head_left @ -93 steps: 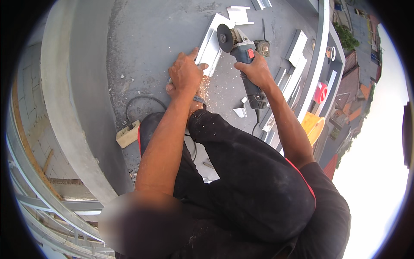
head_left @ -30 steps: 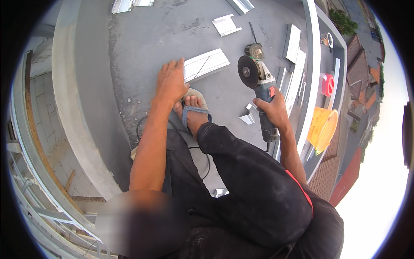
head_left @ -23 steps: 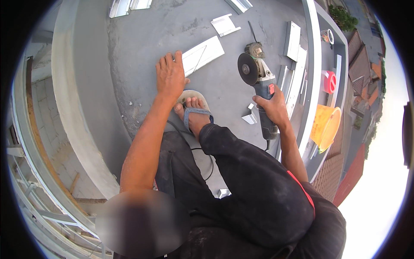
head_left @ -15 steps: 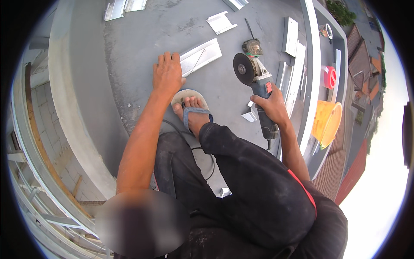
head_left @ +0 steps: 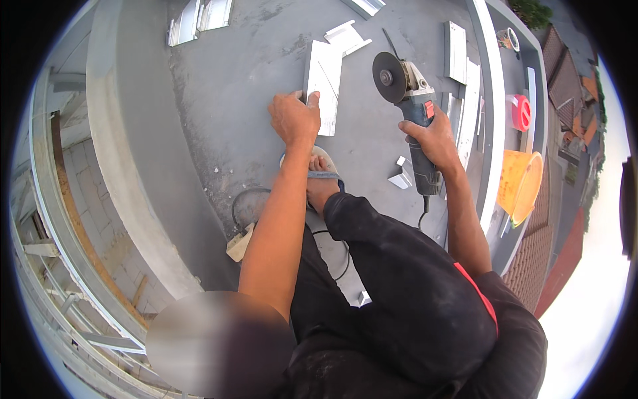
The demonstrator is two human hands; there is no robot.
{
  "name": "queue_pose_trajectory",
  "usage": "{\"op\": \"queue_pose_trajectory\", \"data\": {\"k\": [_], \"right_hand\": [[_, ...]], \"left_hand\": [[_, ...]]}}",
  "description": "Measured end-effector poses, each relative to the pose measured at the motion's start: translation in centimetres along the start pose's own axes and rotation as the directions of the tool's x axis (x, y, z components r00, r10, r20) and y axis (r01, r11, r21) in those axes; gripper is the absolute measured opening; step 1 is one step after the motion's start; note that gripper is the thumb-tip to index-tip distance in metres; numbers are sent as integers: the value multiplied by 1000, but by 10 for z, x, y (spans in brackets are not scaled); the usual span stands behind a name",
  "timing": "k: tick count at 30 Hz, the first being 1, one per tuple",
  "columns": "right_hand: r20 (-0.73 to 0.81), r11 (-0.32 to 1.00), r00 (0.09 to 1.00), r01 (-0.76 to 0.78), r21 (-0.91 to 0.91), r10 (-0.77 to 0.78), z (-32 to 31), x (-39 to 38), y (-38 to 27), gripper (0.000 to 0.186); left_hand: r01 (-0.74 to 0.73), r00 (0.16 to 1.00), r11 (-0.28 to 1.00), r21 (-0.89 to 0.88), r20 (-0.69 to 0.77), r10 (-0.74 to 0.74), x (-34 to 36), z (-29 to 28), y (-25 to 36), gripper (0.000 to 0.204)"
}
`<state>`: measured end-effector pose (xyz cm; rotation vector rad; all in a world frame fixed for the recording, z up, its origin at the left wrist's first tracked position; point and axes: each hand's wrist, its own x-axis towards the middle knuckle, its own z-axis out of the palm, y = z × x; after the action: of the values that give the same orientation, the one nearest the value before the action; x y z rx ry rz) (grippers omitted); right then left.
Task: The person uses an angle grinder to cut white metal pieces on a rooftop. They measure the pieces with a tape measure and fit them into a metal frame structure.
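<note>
swung round from its slanting lie of half a second ago, the silver metal channel [head_left: 323, 83] points nearly straight away from the person, and the left hand [head_left: 294, 120] has shifted rightward with it. this hand grips the channel's left edge near its closer end, thumb laid on the pale upper face, beside which a thin dark line runs obliquely; whether the piece is raised off the grey floor [head_left: 246, 106] cannot be told. the right hand [head_left: 436, 139] is wrapped around the body of an angle grinder [head_left: 417, 114], thumb across it below the red switch, with the cutting disc [head_left: 390, 77] to the right of the channel and apart from it. a flip-flop [head_left: 323, 175] on one foot lies just below the channel's closer end. a channel offcut [head_left: 345, 36] lies beyond, and a small bent offcut [head_left: 401, 174] left of the grinder's rear. at right stand a yellow-orange bucket [head_left: 520, 183] and a red-lidded container [head_left: 522, 112]; a cream power strip [head_left: 238, 246] lies beside the left forearm.
</note>
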<state>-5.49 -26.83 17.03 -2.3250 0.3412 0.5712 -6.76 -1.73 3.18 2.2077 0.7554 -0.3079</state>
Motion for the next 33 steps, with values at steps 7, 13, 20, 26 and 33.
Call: {"op": "queue_pose_trajectory", "data": {"k": [7,13,20,26,33], "right_hand": [[-63,1000,998,2,-12,-3,-3,-3,16,48],[-44,999,999,15,-32,-16,-7,-8,8,48],[43,996,999,33,-89,-29,-5,-15,5,54],[60,992,993,105,-77,-100,17,-15,12,47],[125,996,992,-1,-93,13,13,-11,9,69]], "left_hand": [[-34,999,982,186,44,26,-46,11,22,87],[-282,959,877,390,79,273,8,-35,7,52],[-432,883,811,394,367,292,20,-69,-7,36],[-524,852,797,301,192,487,15,-55,-31,52],[-538,747,800,265,589,307,30,-71,-23,64]]}}
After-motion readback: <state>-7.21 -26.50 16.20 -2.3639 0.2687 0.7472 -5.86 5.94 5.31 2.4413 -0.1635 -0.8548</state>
